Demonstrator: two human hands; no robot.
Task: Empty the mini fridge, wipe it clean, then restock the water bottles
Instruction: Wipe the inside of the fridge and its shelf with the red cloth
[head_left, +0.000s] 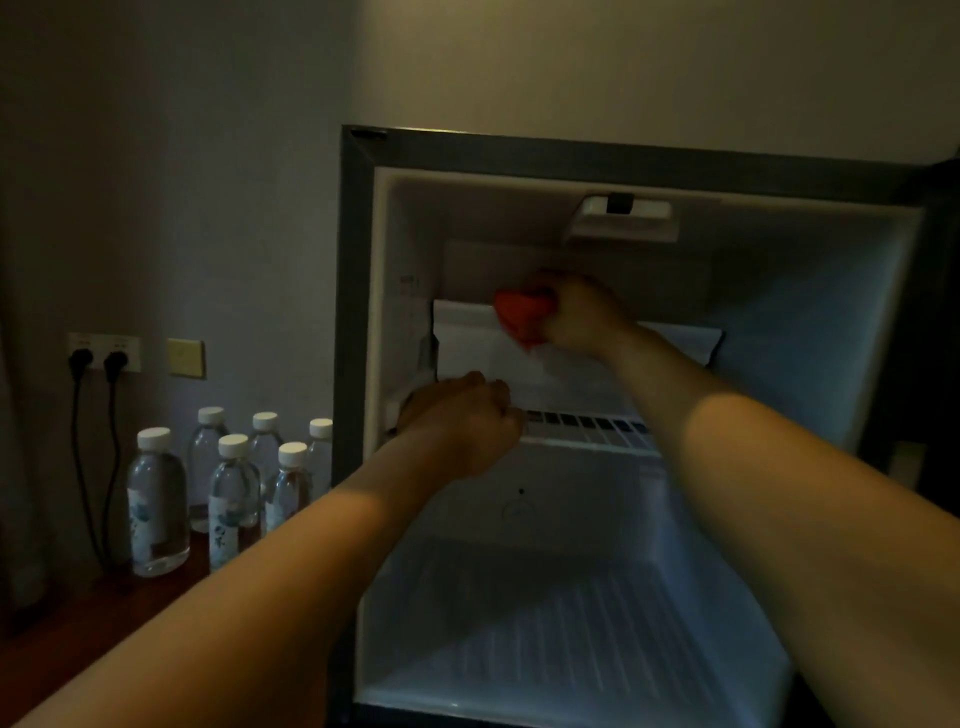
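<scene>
Upper centre of the frame, your right hand (582, 312) is clenched around a bunched red cloth (522, 314), pressing it against the back wall of the mini fridge (358, 291) just above the white drip tray (483, 343). Your left hand (462, 421) sits at centre frame, fingers curled over the front left edge of the shelf (592, 431); it appears to be gripping that edge as a brace. The cabinet shows no contents, so emptying looks complete and wiping is the step in hand. Six water bottles (228, 478) stand together at lower left of the frame, outside the fridge beside its left wall, capped and upright.

Recommended: open the cloth out flatter for fuller contact, work from the top compartment downward, and include the tray, the corners and the ribbed floor (571, 649) at the bottom of the frame. Lighting is dim; residue cannot be judged.
</scene>
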